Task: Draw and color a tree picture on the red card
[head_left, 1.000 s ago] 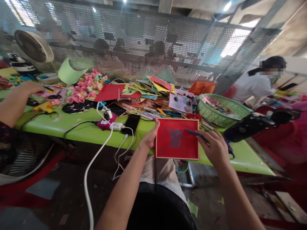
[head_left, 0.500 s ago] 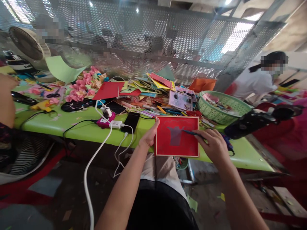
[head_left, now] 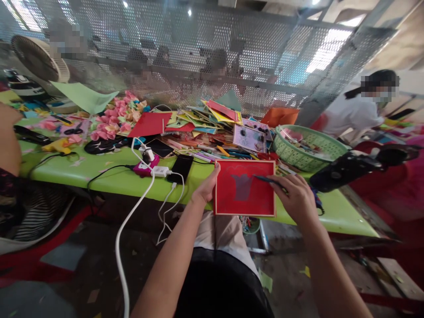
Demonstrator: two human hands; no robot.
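A shallow, oblong board is held level or nearly so above the lap, over the near edge of the green table, at the middle of the view. Its face is flat, bright red, and it is bordered on all four sides by a thin, pale, wood-coloured rim. At its centre a dull purple-grey pot is shown, wide and ragged at the top and narrower at the base. Toward twelve o'clock from the pot, faint scalloped lines are seen on the red; the finer marks are too small to be read.

The board's nine o'clock edge is gripped by the left hand, closed on the rim with the thumb laid near the upper corner. A slim dark pen is pinched in the closed fingers of the right hand, at the board's three o'clock side. Its tip is pointed inward, between one and two o'clock from the pot; whether the red is touched cannot be told.

From the board, a phone is seen between nine and ten o'clock, scattered pens and heaped cards toward eleven, a purple card at twelve, a green basket at two and a black bottle just short of three.
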